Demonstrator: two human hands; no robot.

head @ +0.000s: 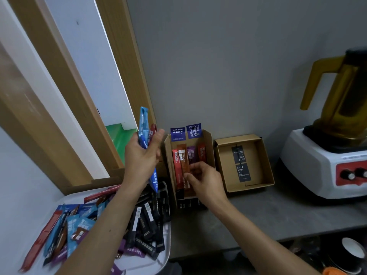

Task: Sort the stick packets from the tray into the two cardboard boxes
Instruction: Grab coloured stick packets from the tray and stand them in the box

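A white, smooth plastic tray with rounded corners (pixel 143 263) sits at the near left edge of a matte grey countertop (pixel 258 215). It is heaped with a loose pile of glossy foil stick packets (pixel 147 225) in black, blue, red, brown and purple, lying crossed over one another. Just beyond the tray stands a narrow brown corrugated cardboard box (pixel 210 147), its raised back flap carrying two dark blue printed stickers (pixel 185 132). Inside it, a row of red, orange-brown and purple stick packets (pixel 183 157) lies side by side lengthwise. Just beside it on the right is a shallower square cardboard box (pixel 256 155) with a black printed paper strip (pixel 241 165) lying on its floor. The left hand (pixel 142 157) is lifted above the tray's far end, back towards the camera. Its fingers are wrapped round an upright bundle of shiny blue stick packets (pixel 143 124), with one dark red packet among them. The right hand (pixel 205 180) reaches into the narrow box, palm down, fingers loosely curled. Its fingertips (pixel 187 175) lie on the orange-brown packet, but whether they pinch it cannot be told. A white-based blender with a translucent amber jug (pixel 325 161) stands at the right, and a tan wooden door frame (pixel 65 96) runs up the left.
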